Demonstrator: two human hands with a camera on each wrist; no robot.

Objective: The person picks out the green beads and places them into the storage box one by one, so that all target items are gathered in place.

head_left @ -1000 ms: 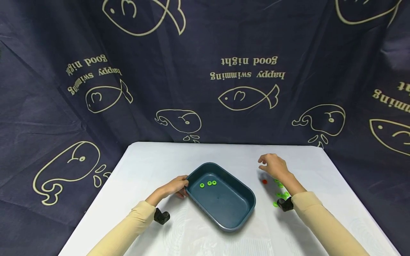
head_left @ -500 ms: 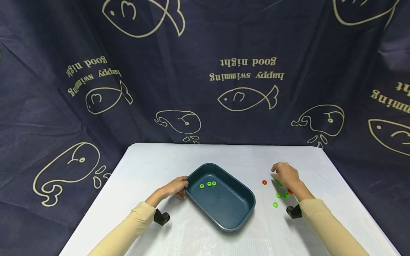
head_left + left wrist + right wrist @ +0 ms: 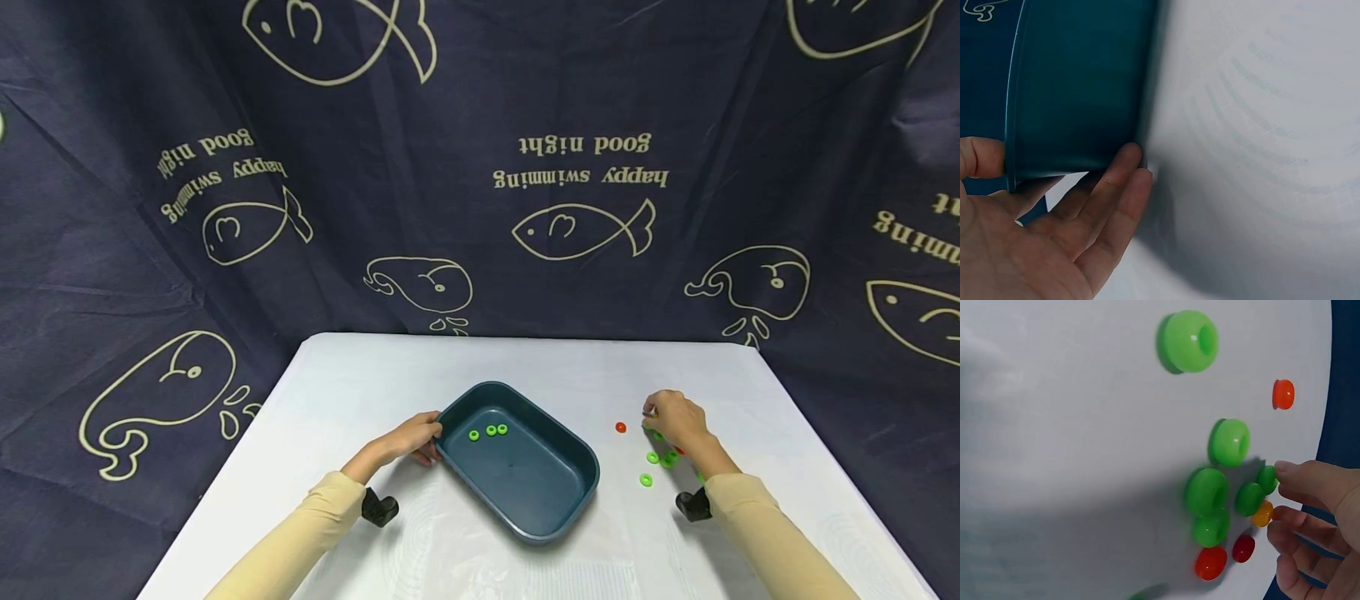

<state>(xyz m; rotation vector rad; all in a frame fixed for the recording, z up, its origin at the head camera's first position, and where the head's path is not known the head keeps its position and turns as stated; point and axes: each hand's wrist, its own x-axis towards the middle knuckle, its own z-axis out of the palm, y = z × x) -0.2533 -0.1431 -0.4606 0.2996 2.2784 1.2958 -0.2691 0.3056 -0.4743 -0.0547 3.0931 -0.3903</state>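
A dark teal plastic tub [image 3: 517, 487] sits in the middle of the table, turned at an angle. Several small green rings [image 3: 491, 430] lie inside near its far left end. My left hand [image 3: 412, 435] grips the tub's left corner, thumb over the rim and fingers under and against the outer wall [image 3: 1085, 94]. To the right, my right hand [image 3: 677, 419] reaches down over loose rings, fingers slightly bent. In the right wrist view, its thumb tip meets or nearly meets a green ring [image 3: 1267, 479]; its other fingers are beside an orange ring [image 3: 1263, 514].
More green rings [image 3: 1206, 492] lie close together on the white table [image 3: 375, 375], with red ones [image 3: 1211, 562] beside them. One orange-red ring [image 3: 620, 427] lies apart, between tub and right hand. A dark printed cloth [image 3: 420, 167] hangs behind the table.
My right hand has moved right and down towards me, from above the lone orange-red ring to the green rings. The left hand and the tub have stayed put.
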